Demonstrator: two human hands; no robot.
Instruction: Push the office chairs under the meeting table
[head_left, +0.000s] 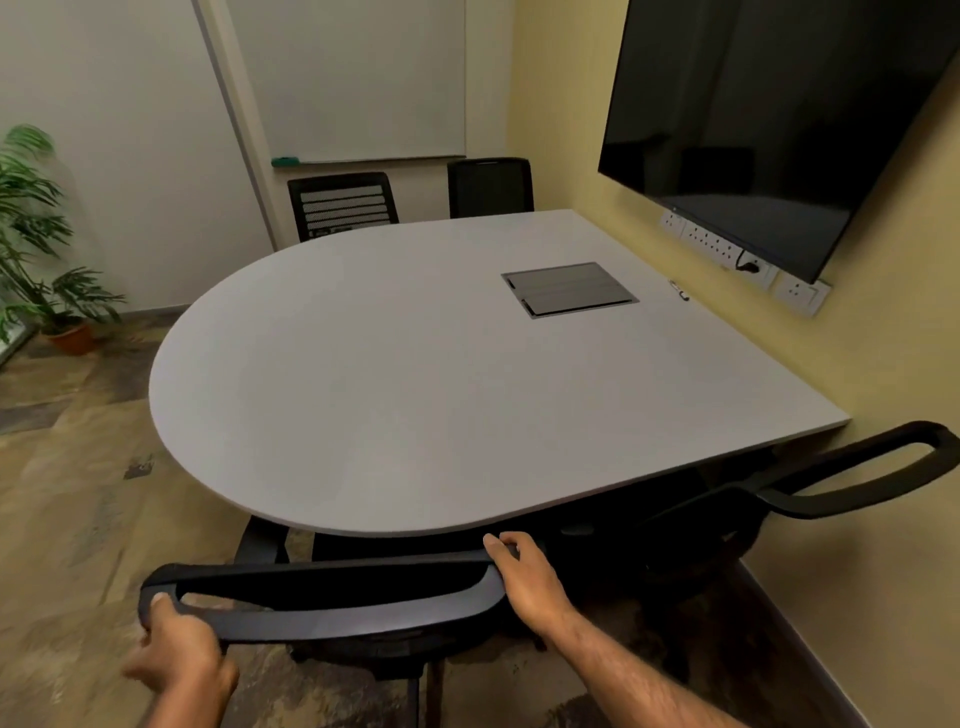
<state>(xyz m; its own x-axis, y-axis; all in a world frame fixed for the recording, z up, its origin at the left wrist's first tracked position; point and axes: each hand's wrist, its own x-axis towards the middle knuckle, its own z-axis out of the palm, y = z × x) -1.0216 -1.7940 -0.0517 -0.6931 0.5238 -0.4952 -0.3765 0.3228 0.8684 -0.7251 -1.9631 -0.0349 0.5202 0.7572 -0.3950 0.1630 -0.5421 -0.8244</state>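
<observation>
A grey meeting table (395, 374) with a rounded left end fills the middle of the view. Right in front of me stands a black office chair (332, 618), its seat tucked under the table's near edge. My left hand (176, 654) grips the left end of its backrest top. My right hand (524, 577) grips the right end of that backrest. A second black chair (857, 478) stands at the near right, its seat under the table. Two more black chairs, one (343, 205) and another (491, 187), stand at the far side.
A large dark screen (769, 114) hangs on the yellow right wall above a row of sockets (727, 249). A cable box lid (569, 288) is set in the tabletop. A potted plant (36, 234) stands at the far left. A whiteboard (358, 78) hangs on the back wall.
</observation>
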